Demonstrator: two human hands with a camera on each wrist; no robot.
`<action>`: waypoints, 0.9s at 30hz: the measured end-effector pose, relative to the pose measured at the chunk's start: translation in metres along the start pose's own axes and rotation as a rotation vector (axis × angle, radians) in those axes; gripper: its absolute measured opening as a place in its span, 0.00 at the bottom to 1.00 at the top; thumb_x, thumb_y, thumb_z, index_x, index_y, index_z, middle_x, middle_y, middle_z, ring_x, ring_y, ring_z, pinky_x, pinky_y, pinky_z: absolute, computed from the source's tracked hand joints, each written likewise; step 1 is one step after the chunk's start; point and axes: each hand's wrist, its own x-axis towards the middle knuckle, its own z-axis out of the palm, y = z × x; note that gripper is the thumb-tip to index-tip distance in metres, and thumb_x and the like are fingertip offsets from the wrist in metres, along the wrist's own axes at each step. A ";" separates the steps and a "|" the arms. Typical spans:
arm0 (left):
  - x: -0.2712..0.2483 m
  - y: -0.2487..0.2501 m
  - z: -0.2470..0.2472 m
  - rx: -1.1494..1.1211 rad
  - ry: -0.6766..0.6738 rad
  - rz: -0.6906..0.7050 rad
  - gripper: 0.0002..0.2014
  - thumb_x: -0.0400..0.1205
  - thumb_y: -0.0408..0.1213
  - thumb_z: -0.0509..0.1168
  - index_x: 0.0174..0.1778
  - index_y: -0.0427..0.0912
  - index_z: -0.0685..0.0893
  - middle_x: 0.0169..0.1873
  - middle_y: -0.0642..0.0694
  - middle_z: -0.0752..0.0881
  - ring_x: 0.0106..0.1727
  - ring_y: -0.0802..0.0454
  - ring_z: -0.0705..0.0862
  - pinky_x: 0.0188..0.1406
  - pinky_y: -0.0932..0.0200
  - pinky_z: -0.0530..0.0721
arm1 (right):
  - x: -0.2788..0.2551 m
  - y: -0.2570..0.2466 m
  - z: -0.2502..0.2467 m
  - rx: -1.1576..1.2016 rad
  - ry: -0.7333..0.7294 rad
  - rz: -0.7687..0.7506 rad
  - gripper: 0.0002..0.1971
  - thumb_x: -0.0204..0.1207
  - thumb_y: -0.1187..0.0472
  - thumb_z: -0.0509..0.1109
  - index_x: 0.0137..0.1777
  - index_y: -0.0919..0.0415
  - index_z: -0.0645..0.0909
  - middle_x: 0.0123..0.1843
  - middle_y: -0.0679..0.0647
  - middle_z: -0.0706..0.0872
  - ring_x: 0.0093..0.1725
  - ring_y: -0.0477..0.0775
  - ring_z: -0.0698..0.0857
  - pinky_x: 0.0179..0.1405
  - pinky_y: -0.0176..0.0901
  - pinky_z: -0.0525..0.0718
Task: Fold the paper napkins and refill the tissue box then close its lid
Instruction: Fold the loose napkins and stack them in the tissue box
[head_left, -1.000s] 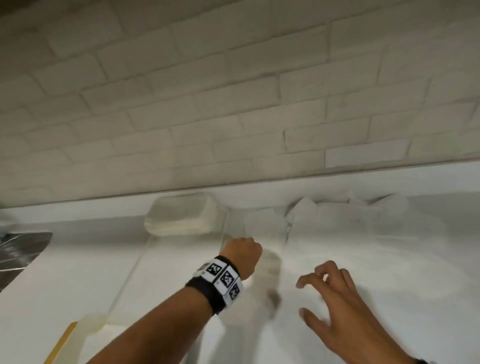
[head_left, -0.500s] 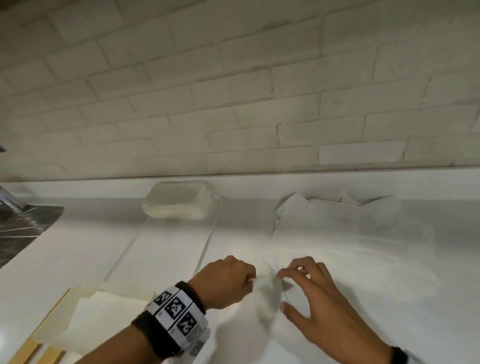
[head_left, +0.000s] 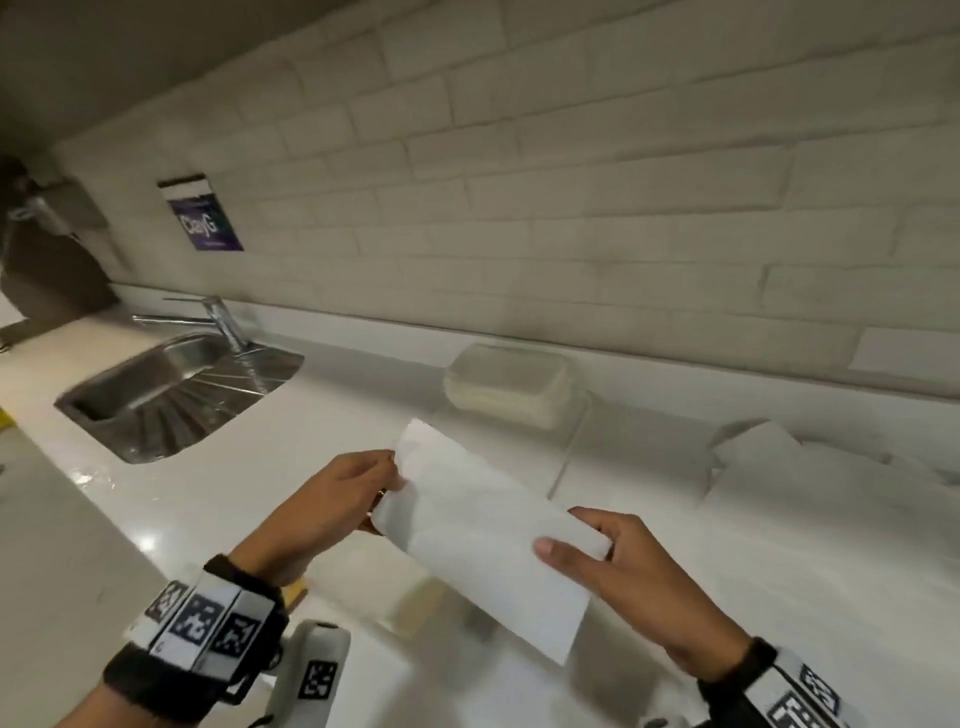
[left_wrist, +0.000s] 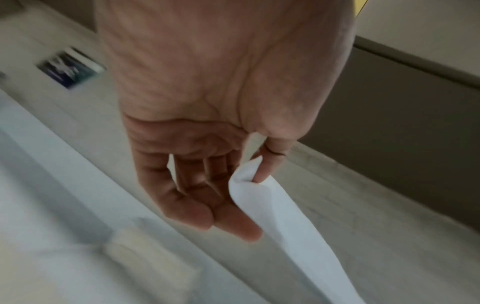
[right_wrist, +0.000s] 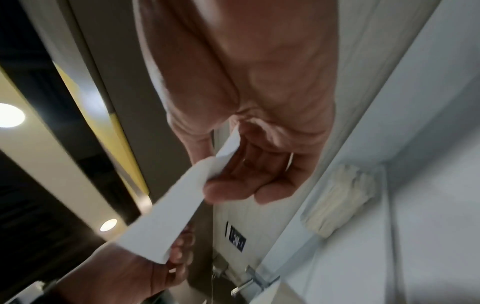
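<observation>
A white paper napkin is held in the air over the counter, stretched between both hands. My left hand pinches its left end between thumb and fingers; in the left wrist view the napkin hangs from that pinch of the left hand. My right hand pinches the right end, thumb on top, and the right wrist view shows the napkin between thumb and fingers of the right hand. A clear tissue box with a stack of napkins stands by the wall. Loose napkins lie at the right.
A steel sink with a tap sits at the left of the white counter. A tiled wall with a purple label runs behind. A clear sheet edge lies in front of the box.
The hands were down on the counter at a napkin; now both have lifted one napkin into the air and hold it stretched. The head view swung left, and the sink came into sight.
</observation>
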 end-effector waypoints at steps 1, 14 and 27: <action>0.003 -0.018 -0.013 0.069 0.048 -0.030 0.13 0.88 0.33 0.59 0.40 0.32 0.81 0.32 0.49 0.86 0.34 0.54 0.82 0.35 0.64 0.80 | 0.013 0.002 0.016 -0.051 0.006 -0.006 0.12 0.78 0.49 0.74 0.52 0.56 0.89 0.50 0.47 0.93 0.50 0.48 0.92 0.56 0.47 0.85; 0.042 -0.146 -0.044 1.133 0.187 0.203 0.26 0.65 0.47 0.82 0.57 0.46 0.85 0.45 0.49 0.87 0.40 0.47 0.86 0.31 0.55 0.86 | 0.116 0.038 0.142 -1.325 0.014 -0.112 0.18 0.50 0.45 0.81 0.40 0.49 0.86 0.39 0.46 0.80 0.42 0.53 0.75 0.43 0.49 0.67; 0.065 -0.072 -0.026 0.905 -0.166 0.263 0.07 0.84 0.58 0.64 0.56 0.71 0.75 0.51 0.68 0.83 0.49 0.70 0.84 0.55 0.63 0.84 | -0.012 0.113 -0.015 -1.498 0.099 0.095 0.49 0.15 0.47 0.85 0.46 0.46 0.74 0.45 0.47 0.71 0.24 0.45 0.77 0.23 0.36 0.52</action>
